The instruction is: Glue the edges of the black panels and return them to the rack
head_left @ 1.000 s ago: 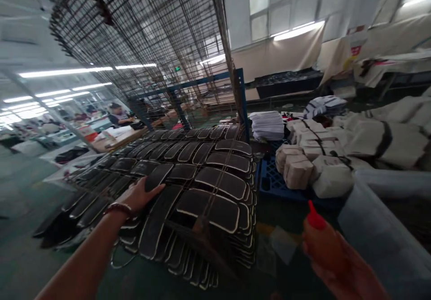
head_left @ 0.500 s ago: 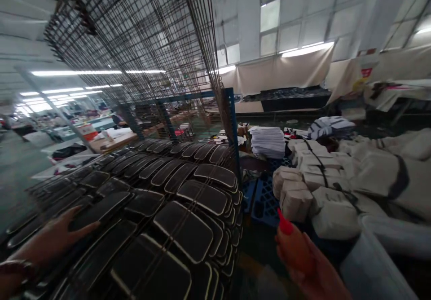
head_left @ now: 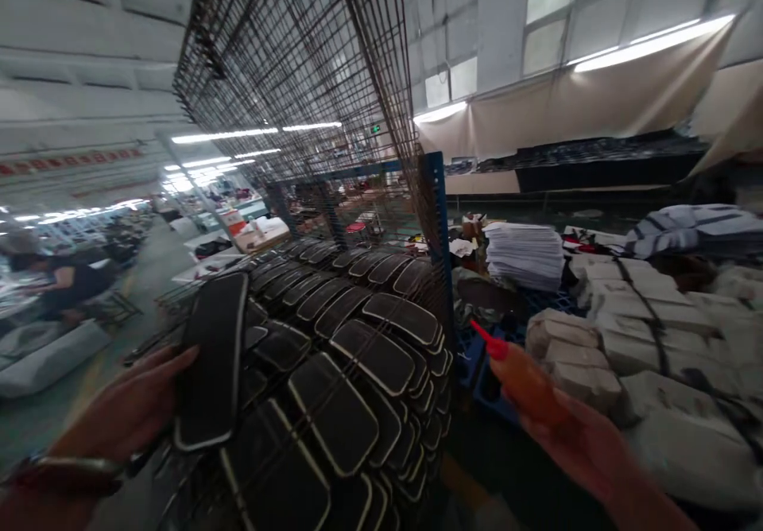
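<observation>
The left hand [head_left: 128,412] now grips a flat black panel [head_left: 211,360] with pale piping — lifted upright off the stacked panels [head_left: 351,372], where it lay flat earlier. The right hand [head_left: 581,443] is closed around a red squeeze bottle [head_left: 524,376] (nozzle forward), with open floor between bottle and stack edge.

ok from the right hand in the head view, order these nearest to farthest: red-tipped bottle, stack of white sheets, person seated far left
1. red-tipped bottle: in the right hand itself.
2. stack of white sheets: above the hand, further back.
3. seated person: far left, across the rack.
</observation>
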The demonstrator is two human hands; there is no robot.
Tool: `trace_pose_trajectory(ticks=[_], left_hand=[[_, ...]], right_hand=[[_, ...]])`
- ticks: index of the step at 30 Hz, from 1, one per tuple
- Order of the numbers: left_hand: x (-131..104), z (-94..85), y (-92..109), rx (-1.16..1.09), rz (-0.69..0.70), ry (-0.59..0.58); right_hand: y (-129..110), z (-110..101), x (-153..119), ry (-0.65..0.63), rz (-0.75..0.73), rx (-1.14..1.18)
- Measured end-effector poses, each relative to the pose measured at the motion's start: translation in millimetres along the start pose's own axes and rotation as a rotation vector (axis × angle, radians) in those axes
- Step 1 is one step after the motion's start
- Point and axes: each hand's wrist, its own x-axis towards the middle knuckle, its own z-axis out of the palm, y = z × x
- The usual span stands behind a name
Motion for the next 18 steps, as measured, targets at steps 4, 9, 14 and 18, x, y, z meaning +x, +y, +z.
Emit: trace_pose_trajectory(ticks=[4, 9, 14, 18], left_hand=[[-23.6, 20.5, 4.7, -0.06, -0.022, -0.279], [-50.8, 35.0, -6.2, -0.122, -0.135, -0.604], [-52.4, 42.2, -33.2, -0.146, -0.254, -0.763], [-45.6, 40.0, -54.6, -0.159, -0.335, -0.865]], right_hand=[[-7.0, 28.3, -1.5, 0.017, -0.131, -0.15], [-24.4, 80.6, -0.6, -0.049, -0.338, -0.211], [-42.4, 109.1, 0.0, -0.157, -0.294, -0.128], [-41.6, 126.5, -14.5, -0.087, -0.347, -0.19]])
